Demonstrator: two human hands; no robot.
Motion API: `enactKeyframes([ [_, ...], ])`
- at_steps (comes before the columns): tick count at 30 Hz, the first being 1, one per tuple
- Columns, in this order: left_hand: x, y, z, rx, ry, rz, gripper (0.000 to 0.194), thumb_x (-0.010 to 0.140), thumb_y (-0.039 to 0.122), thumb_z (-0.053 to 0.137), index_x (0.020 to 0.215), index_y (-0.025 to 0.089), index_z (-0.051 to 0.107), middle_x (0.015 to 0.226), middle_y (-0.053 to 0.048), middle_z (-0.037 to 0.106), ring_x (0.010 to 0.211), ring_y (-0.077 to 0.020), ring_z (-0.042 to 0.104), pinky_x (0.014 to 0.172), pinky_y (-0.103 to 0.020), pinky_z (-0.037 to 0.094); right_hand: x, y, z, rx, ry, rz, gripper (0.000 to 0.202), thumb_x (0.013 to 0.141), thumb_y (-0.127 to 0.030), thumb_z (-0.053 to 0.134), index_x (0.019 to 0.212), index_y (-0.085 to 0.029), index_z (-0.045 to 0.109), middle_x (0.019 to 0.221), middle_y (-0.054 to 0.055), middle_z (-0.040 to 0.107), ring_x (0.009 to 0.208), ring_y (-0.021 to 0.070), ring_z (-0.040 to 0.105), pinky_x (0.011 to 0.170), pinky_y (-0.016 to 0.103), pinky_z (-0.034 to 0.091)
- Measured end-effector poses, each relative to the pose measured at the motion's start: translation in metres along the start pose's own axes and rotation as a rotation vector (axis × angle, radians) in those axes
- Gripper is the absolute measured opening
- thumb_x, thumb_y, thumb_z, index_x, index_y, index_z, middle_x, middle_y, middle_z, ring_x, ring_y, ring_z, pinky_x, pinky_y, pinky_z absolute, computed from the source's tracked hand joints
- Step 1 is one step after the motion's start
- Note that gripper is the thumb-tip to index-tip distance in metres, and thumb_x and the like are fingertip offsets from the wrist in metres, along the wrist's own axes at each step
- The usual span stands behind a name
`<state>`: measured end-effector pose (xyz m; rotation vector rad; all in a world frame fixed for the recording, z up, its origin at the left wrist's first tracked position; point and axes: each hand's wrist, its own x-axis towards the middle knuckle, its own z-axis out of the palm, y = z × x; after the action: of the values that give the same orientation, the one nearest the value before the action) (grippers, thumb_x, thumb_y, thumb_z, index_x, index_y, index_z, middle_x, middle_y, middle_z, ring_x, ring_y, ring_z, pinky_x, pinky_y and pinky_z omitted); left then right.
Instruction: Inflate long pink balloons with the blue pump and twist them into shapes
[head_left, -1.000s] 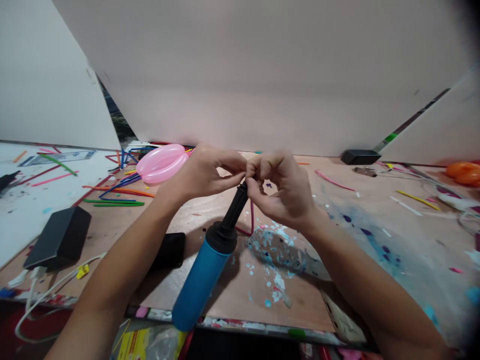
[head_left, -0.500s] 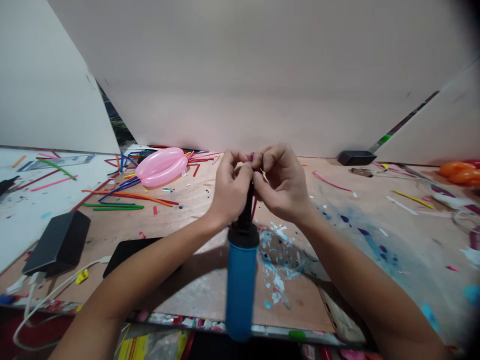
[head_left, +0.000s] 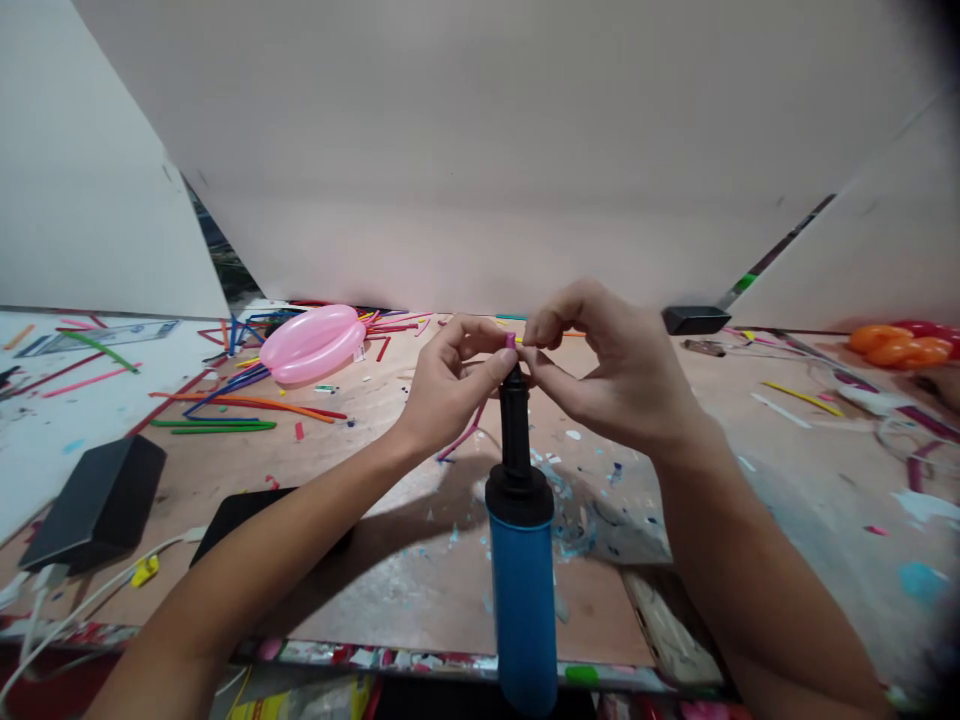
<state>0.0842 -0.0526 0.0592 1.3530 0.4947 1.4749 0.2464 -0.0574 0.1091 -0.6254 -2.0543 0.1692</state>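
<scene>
Upright in front of me stands a balloon pump point(head_left: 521, 580) with a blue barrel and a black nozzle. At the nozzle's tip, my left hand point(head_left: 457, 385) pinches the pinkish-purple mouth of a balloon point(head_left: 511, 341) between thumb and fingers. A thin magenta length point(head_left: 466, 436), seemingly the same balloon, hangs below that hand. My right hand point(head_left: 600, 365) is just right of the tip, its curled index finger and thumb a little apart. Nothing shows between them. Whether its thumb touches the nozzle I cannot tell.
An inflated pink balloon point(head_left: 313, 345) lies back left beside several uninflated ones point(head_left: 247, 410). A dark box with a cable point(head_left: 97, 505) and a black flat object point(head_left: 240, 515) sit at left. Orange balloons point(head_left: 896, 345) are far right. White panels point(head_left: 480, 150) rise behind.
My right hand has moved right, away from the nozzle tip, and its finger and thumb have parted. The pump appears further right and more of its nozzle shows. My left hand keeps its pinch.
</scene>
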Motion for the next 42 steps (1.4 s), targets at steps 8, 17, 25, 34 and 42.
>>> enactKeyframes([
  [8,0.001,0.003,-0.005,0.107,-0.022,0.047,0.029,0.077,0.039,0.075,0.083,0.017,0.057,0.07,0.001,0.069,0.062,-0.0099,0.068,0.059,-0.02,0.058,0.001,0.004,-0.004,-0.058,-0.037,-0.015,0.019,0.075,-0.012,0.067,0.086,-0.022,0.055,0.079,0.0,0.059,0.071,0.0147,0.054,0.065,0.03,0.045],
  [17,0.008,0.009,-0.018,0.2,-0.169,0.083,0.03,0.08,0.04,0.072,0.088,0.016,0.057,0.072,-0.002,0.071,0.066,-0.014,0.071,0.066,-0.025,0.061,0.001,0.007,-0.001,-0.23,-0.056,-0.125,0.02,0.076,-0.009,0.061,0.088,-0.022,0.051,0.076,0.0,0.059,0.067,0.0146,0.054,0.06,0.028,0.041],
  [25,0.013,0.001,-0.031,0.319,-0.193,0.188,0.02,0.084,0.032,0.068,0.087,0.015,0.059,0.077,-0.004,0.07,0.071,-0.0132,0.071,0.069,-0.023,0.06,0.0,0.019,0.01,-0.079,-0.11,-0.077,0.026,0.073,-0.005,0.059,0.087,-0.022,0.045,0.076,-0.002,0.057,0.061,0.0106,0.049,0.057,0.025,0.038],
  [34,0.017,0.008,-0.043,0.763,-0.134,0.532,0.008,0.077,0.017,0.068,0.083,0.015,0.072,0.079,-0.004,0.075,0.068,-0.0122,0.07,0.069,-0.023,0.06,0.0,0.024,0.02,0.016,-0.112,-0.022,0.027,0.072,-0.003,0.058,0.085,-0.021,0.043,0.079,-0.001,0.057,0.062,0.0095,0.048,0.059,0.025,0.039],
  [42,0.019,0.011,-0.049,0.898,-0.186,0.544,0.009,0.077,0.014,0.066,0.081,0.016,0.073,0.076,-0.004,0.075,0.066,-0.0126,0.071,0.065,-0.021,0.058,-0.001,0.027,0.029,0.149,-0.104,0.053,0.028,0.072,-0.001,0.058,0.085,-0.021,0.043,0.081,-0.001,0.055,0.065,0.0095,0.048,0.061,0.025,0.04],
])
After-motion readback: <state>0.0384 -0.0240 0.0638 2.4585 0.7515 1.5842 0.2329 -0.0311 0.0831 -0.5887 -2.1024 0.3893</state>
